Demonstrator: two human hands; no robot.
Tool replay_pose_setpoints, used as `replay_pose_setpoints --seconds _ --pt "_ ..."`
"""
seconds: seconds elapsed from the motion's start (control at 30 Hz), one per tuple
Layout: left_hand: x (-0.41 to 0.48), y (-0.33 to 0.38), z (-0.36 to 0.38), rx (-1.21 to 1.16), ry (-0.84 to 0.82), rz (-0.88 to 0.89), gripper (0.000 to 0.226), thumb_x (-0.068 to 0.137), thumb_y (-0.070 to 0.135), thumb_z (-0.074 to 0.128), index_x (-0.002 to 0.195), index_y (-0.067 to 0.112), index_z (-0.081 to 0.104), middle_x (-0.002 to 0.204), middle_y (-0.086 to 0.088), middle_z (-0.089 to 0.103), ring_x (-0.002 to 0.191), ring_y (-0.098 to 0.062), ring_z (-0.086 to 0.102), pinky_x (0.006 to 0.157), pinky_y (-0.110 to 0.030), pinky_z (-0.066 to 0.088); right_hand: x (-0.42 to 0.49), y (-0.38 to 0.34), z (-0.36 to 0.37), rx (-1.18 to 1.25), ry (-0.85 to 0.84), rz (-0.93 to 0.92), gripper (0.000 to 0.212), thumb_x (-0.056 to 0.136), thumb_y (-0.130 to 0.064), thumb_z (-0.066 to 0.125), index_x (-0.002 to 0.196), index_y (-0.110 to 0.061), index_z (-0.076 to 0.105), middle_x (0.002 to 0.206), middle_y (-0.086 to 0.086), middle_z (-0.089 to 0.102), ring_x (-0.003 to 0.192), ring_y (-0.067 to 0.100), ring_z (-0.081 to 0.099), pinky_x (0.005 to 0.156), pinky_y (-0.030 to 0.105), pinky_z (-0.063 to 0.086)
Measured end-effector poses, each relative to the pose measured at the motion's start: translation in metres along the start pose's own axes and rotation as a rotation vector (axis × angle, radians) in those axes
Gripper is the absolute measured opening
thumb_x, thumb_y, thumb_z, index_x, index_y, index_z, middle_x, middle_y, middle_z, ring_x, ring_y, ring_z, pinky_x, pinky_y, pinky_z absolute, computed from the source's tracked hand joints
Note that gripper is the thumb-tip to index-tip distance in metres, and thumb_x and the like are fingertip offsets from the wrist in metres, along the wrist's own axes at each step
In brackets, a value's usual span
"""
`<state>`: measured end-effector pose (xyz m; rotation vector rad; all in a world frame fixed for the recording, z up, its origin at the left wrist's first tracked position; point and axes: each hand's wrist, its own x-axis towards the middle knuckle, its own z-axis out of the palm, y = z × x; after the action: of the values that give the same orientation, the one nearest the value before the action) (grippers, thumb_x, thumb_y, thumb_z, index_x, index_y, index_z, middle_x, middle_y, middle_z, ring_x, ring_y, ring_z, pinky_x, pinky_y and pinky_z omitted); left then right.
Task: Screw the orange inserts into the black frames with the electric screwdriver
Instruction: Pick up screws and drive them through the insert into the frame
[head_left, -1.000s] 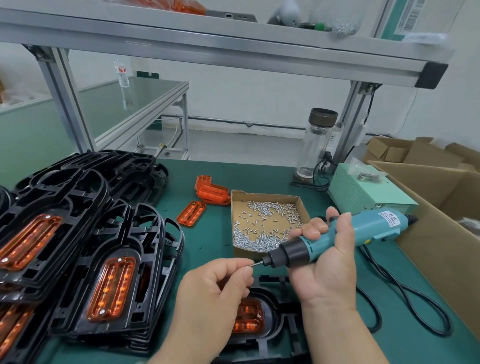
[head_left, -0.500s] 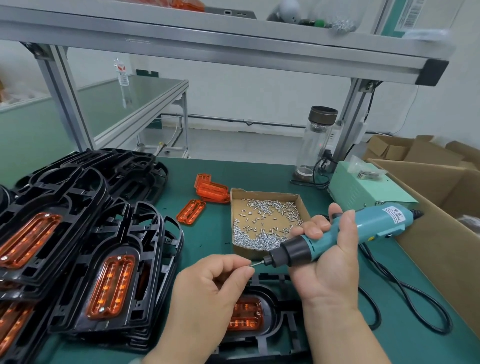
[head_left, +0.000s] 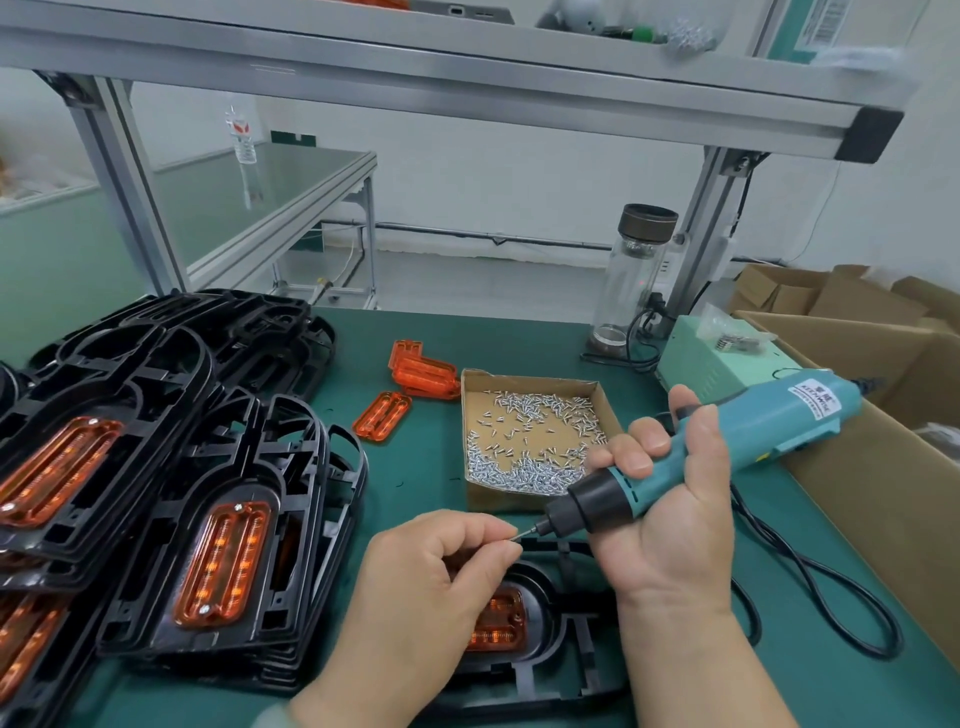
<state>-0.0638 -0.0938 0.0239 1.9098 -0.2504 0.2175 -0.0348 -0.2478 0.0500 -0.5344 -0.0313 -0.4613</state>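
The right hand (head_left: 670, 525) grips the teal screwdriver (head_left: 753, 431) round its barrel, fingers wrapped tight, nose angled down toward eight o'clock. The left hand (head_left: 431, 587) is curled, thumb and forefinger pinching at the tip of the bit (head_left: 530, 531). Whether a screw sits between them I cannot tell; it is too small. Under both hands, at six o'clock on the bench, lies a black frame (head_left: 540, 649) with an orange insert (head_left: 496, 618) seated in it, partly hidden by the left hand. At twelve o'clock from the hands stands an open box (head_left: 493, 499) of screws. A stack (head_left: 156, 571) of fitted frames fills nine o'clock. Loose inserts (head_left: 382, 415) lie at eleven o'clock, just beside the box. The tool's cord (head_left: 810, 577) loops at four o'clock.
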Motion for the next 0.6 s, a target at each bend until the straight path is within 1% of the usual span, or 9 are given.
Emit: replay_pose_setpoints --seconds 0.1,0.17,0.23,0.3,0.37,0.5,0.6 --pt "-0.0007 -0.0001 -0.0004 -0.048 -0.04 -0.019 0.027 0.072 0.016 0.08 0.074 0.041 0.07 0.079 0.018 0.071 0.065 -0.003 0.064 0.06 -0.007 0.047 0.0009 -0.0031 -0.0008 0.008 0.003 -0.012 0.018 0.084 -0.038 0.056 0.098 -0.028 0.056 0.061 -0.011 0.043 0.046 0.003 0.041 0.054 0.02 0.047" --pt "-0.0011 -0.0008 0.0002 -0.056 -0.042 -0.029 0.027 0.072 0.016 0.08 0.074 0.041 0.07 0.078 0.016 0.071 0.065 -0.007 0.064 0.059 -0.009 0.049 0.0016 -0.0043 -0.001 0.013 0.0 -0.011 0.017 0.084 -0.038 0.056 0.098 -0.028 0.055 0.061 -0.011 0.043 0.046 0.003 0.041 0.054 0.02 0.046" --pt "-0.0017 -0.001 0.0011 -0.062 -0.03 -0.035 0.023 0.073 0.019 0.078 0.07 0.041 0.073 0.075 0.017 0.071 0.065 -0.003 0.064 0.06 -0.009 0.048 0.0016 -0.0041 -0.0013 0.011 -0.005 -0.007 0.017 0.084 -0.038 0.056 0.097 -0.027 0.056 0.061 -0.011 0.043 0.046 0.003 0.041 0.054 0.02 0.047" --pt "-0.0023 -0.0003 0.0013 -0.038 -0.027 -0.007 0.02 0.075 0.021 0.076 0.072 0.041 0.073 0.075 0.019 0.07 0.069 0.001 0.065 0.062 -0.008 0.046 0.001 -0.0031 -0.0016 0.006 -0.015 -0.002 0.017 0.084 -0.038 0.056 0.097 -0.027 0.056 0.061 -0.011 0.043 0.045 0.003 0.042 0.054 0.02 0.047" --pt "-0.0018 -0.0006 0.0 0.001 -0.028 0.041 0.02 0.076 0.021 0.075 0.075 0.04 0.072 0.073 0.02 0.069 0.072 0.001 0.064 0.063 -0.008 0.046 0.0002 -0.002 -0.0011 -0.002 -0.03 0.005 0.016 0.085 -0.038 0.055 0.097 -0.027 0.057 0.06 -0.011 0.043 0.045 0.003 0.042 0.054 0.02 0.047" --pt "0.0006 -0.0021 -0.0015 0.06 -0.054 0.115 0.019 0.077 0.017 0.074 0.073 0.036 0.072 0.073 0.02 0.068 0.075 -0.001 0.063 0.064 -0.009 0.045 -0.0014 -0.0015 0.0001 -0.013 -0.079 0.026 0.016 0.086 -0.038 0.051 0.097 -0.028 0.059 0.06 -0.012 0.043 0.044 0.003 0.042 0.054 0.02 0.047" --pt "0.0009 -0.002 -0.0006 0.046 -0.071 0.109 0.025 0.075 0.016 0.078 0.071 0.039 0.072 0.076 0.02 0.067 0.071 -0.001 0.063 0.064 -0.007 0.044 -0.0011 -0.0038 -0.0007 -0.029 -0.082 0.015 0.018 0.086 -0.039 0.051 0.098 -0.028 0.057 0.059 -0.012 0.043 0.044 0.003 0.041 0.054 0.02 0.046"
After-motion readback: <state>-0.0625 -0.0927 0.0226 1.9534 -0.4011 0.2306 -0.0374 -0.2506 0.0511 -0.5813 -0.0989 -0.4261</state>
